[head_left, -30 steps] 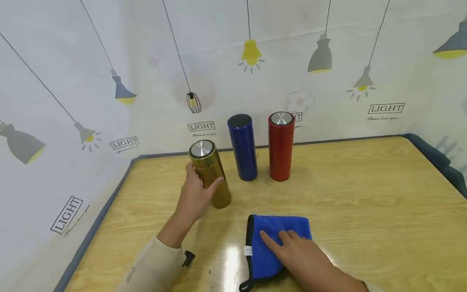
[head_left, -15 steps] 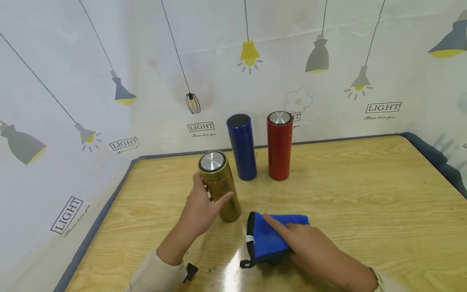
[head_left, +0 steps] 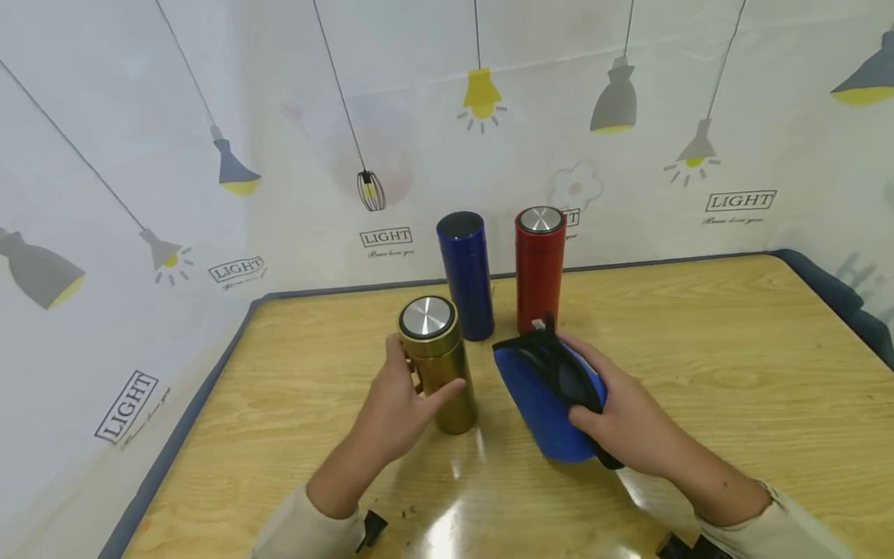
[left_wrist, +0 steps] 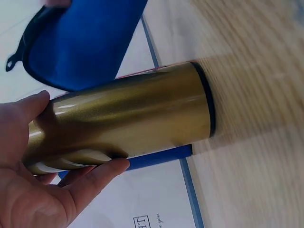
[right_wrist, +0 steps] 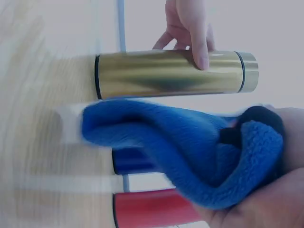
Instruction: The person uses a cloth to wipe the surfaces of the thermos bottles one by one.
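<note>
My left hand grips a gold vacuum flask around its middle, thumb on the near side. The flask has a shiny silver-topped lid and stands nearly upright; whether its base touches the table I cannot tell. In the left wrist view the gold body shows down to its black base. To the right, my right hand holds a folded blue cloth with black trim and a small loop. The cloth hangs above the table beside the flask, apart from it in the head view. Fleecy blue fabric hides part of the right hand.
Behind the hands stand a blue flask with a dark lid and a red flask with a silver lid. Small black pieces appear near the left sleeve. A lamp-patterned cloth wall borders the wooden table.
The left hand has brought the gold flask rightward and nearer. My right hand, lying on the flat cloth earlier, has picked it up and raised it toward the red flask, folding it.
</note>
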The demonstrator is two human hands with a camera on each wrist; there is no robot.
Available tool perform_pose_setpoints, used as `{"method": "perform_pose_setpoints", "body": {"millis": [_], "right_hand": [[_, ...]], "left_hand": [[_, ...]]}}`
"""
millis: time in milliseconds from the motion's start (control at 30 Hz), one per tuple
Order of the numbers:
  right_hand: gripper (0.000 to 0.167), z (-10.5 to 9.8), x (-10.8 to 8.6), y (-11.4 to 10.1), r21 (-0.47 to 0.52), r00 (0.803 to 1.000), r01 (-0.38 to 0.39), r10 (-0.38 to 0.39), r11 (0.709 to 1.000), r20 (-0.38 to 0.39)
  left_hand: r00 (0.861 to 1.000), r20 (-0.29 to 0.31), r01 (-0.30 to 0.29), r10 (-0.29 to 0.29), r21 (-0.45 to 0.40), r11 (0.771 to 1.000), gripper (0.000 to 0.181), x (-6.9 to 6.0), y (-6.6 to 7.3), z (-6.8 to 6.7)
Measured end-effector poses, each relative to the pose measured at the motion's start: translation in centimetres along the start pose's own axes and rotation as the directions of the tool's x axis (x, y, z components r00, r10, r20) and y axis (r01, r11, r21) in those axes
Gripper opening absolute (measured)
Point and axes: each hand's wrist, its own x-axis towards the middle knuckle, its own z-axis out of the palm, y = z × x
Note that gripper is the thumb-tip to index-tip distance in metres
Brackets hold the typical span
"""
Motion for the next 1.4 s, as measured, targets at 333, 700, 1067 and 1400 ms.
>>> {"method": "perform_pose_setpoints", "body": {"millis": [333, 700, 1067, 1400], "right_hand": [[0.071, 0.5, 0.3, -0.6, 0.212, 0.986, -0.011, 0.046, 0.977, -0.16], [0.06, 1.8, -0.5, -1.4, 0.147, 0.921, 0.152, -0.086, 0.977, -0.379], [0.089, 2.5, -0.8, -1.8, 0.108, 0.911, 0.256, -0.202, 0.961, -0.36], [0.043, 2.4, -0.7, -1.4, -0.103, 0.871, 0.212, -0.236, 0.972, -0.432]], "left_hand": [[0.998, 0.065, -0.019, 0.022, -0.051, 0.999, 0.086, -0.3, 1.1, 1.7], [0.986, 0.12, -0.11, 0.113, -0.025, 0.994, 0.082, 0.0, 2.5, 3.7], [0.964, 0.092, -0.258, 0.248, 0.117, 0.959, 0.078, 0.1, 3.3, 4.9], [0.955, 0.098, -0.292, 0.279, 0.154, 0.944, 0.081, -0.5, 3.7, 5.6]]}}
